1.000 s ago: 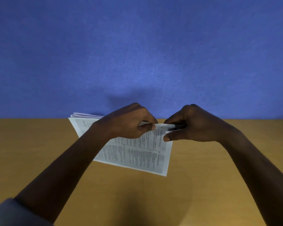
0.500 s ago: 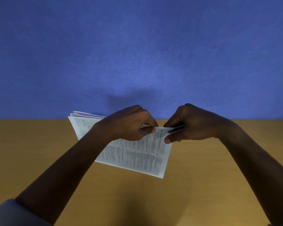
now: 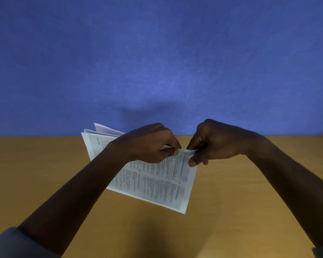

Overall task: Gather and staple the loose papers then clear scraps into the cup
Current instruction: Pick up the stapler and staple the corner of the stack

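Note:
A stack of printed white papers [image 3: 157, 185] hangs tilted above the wooden table [image 3: 45, 174], its near right corner lowest. My left hand [image 3: 147, 144] is closed on the stack's upper edge, thumb and fingers pinching the sheets. My right hand [image 3: 213, 142] is closed on the stack's top right corner, thumb pressed on the top page. Something small and dark sits inside that fist; I cannot tell what it is. At the far left end the sheets fan slightly apart. No cup, stapler or scraps can be seen.
A plain blue wall [image 3: 157, 62] rises directly behind the table's far edge. Grey sleeve cuffs [image 3: 11, 244] show at the bottom corners. Both forearms stretch over the table's middle.
My right hand has curled tighter over the papers' corner, hiding the dark thing it held. The stack has tipped a little lower at its near corner and its far-left sheets have spread.

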